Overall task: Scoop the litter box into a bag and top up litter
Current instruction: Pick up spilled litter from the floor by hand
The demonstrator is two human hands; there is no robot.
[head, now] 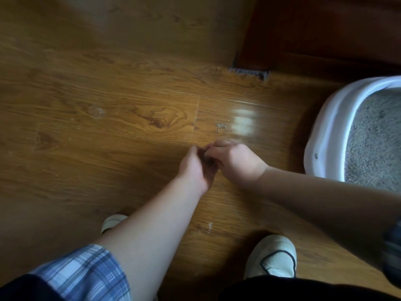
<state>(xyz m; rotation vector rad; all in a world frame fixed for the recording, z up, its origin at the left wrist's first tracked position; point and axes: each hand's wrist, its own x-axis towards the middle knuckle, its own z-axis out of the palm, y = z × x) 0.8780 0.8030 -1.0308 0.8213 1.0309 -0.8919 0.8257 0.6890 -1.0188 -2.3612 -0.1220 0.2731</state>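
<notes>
Barely started, seemingly: left hand (pixel 195 168) and right hand (pixel 235 161) curled fingertip to fingertip over the floor (pixel 108 105), hold too blurred to tell, litter box (pixel 321 137) at right holding litter (pixel 377 137), no bag in view.

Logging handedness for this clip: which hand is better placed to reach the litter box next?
Right, probably. The right hand sits nearer the litter box, which lies at that side; the left hand would have to cross over the right arm.
</notes>
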